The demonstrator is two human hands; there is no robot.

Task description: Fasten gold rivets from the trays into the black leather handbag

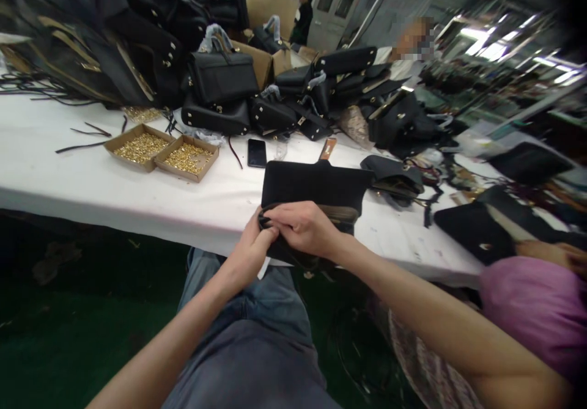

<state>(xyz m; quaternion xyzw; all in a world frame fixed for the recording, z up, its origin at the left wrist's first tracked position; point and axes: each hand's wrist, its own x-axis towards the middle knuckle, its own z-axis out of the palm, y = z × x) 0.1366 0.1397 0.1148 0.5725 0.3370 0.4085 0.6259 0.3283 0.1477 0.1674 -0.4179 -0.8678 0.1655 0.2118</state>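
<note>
A black handbag (316,184) lies at the table's front edge with its flap laid back and its lined opening facing me. My left hand (254,244) is closed on the bag's left end, thumb on top. Across the opening reaches my right hand (305,225), its fingers bent and pinching at that same left corner, close to the left thumb. Whether a small part sits between the right fingertips is hidden. A white tag (263,268) hangs below the left hand.
Two cardboard trays of gold metal pieces (140,147) stand left, near a phone (257,153). Black handbags (222,76) are piled along the back. Another bag (397,176) lies to the right. A co-worker in a purple sleeve (527,305) sits close on my right.
</note>
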